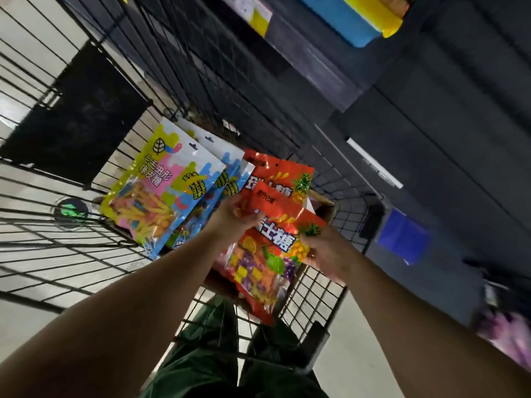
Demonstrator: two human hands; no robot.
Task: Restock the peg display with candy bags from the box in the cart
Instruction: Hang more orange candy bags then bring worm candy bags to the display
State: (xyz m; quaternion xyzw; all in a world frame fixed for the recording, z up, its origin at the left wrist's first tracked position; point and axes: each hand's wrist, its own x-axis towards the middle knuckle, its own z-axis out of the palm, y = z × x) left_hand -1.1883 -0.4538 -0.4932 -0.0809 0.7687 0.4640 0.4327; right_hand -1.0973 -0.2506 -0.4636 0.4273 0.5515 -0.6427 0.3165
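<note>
While both arms reach down into the wire cart [86, 254], the left hand [234, 222] pinches the top edge of an orange candy bag [267, 254], thumb on the front and fingers curled behind. The right hand [327, 254] grips the same bag by its right edge, fingers wrapped around it near the pineapple print. This bag is lifted just above a cardboard box [326, 209] that sits in the cart's near right corner; only the box's rim shows, most of it hidden by bags and hands. A second orange bag [283, 175] stands upright in the box just behind the held one. Left of it, two yellow-and-blue bags [161, 185] lean one over the other, tilted leftward; whether their bottoms rest in the box or on the cart floor cannot be told. Beyond the cart, dark shelving [316, 53] carries a blue pack [339, 21], blurred.
</note>
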